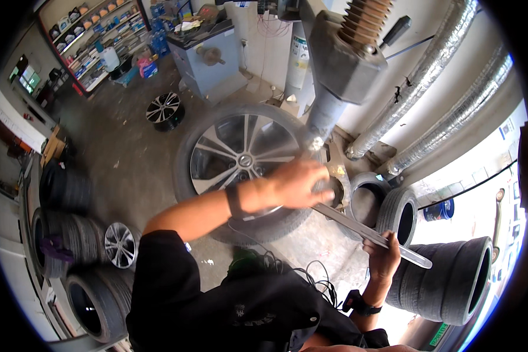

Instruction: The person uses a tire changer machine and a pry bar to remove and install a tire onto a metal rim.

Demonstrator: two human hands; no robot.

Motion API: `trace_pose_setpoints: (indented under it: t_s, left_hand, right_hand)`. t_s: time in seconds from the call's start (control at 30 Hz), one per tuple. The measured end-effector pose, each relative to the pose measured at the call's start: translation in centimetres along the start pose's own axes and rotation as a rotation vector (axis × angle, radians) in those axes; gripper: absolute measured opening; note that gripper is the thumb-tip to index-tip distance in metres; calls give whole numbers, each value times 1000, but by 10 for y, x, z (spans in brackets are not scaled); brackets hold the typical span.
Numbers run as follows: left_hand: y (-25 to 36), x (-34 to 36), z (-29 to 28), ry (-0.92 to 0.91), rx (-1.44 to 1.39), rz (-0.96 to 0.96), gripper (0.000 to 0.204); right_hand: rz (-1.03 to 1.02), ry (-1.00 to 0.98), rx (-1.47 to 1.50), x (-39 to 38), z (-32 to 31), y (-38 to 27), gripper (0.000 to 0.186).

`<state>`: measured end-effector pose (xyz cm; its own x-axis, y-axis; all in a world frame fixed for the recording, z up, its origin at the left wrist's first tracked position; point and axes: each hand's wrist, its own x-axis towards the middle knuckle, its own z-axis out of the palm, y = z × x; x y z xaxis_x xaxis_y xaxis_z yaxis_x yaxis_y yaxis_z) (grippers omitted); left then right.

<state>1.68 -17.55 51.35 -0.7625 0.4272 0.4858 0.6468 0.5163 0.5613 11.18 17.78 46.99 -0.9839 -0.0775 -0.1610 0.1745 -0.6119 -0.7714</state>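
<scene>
A wheel with its tyre (189, 202) lies flat in front of me, its silver-and-dark alloy rim (246, 159) facing up. Above its right edge stands the tyre changer's vertical post (328, 111), with a spring at its top. My left hand (299, 183) is over the wheel's right side, by the foot of the post; its fingers are blurred, and whether they grip anything is unclear. My right hand (384, 256) is closed around a long flat metal tyre lever (352, 223). The lever slants up and left, its far end close beside my left hand.
Stacked tyres (443, 281) stand at the right, with two single tyres near the wall. More tyres (79, 240) and a silver rim (120, 245) are at the left. A black rim (165, 111) lies on the floor before a blue-grey machine (208, 64). Cables hang by my waist.
</scene>
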Motion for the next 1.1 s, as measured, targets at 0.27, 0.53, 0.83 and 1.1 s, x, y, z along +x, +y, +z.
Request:
trace_pose_setpoints:
  t_s: [0.27, 0.53, 0.83, 1.1]
  left_hand:
    - [-248, 115, -224, 522, 152, -554, 52]
    - [-378, 245, -255, 769, -25, -340, 81]
    - [-463, 315, -263, 609, -302, -390, 77]
    - [-489, 335, -260, 728, 259, -154, 59]
  right_hand:
    - [-258, 462, -49, -49, 8, 19, 27]
    - [-352, 747, -149, -82, 73, 37, 31]
    - [-383, 999, -250, -82, 102, 45, 34]
    - [-381, 1014, -266, -50, 107, 49, 31]
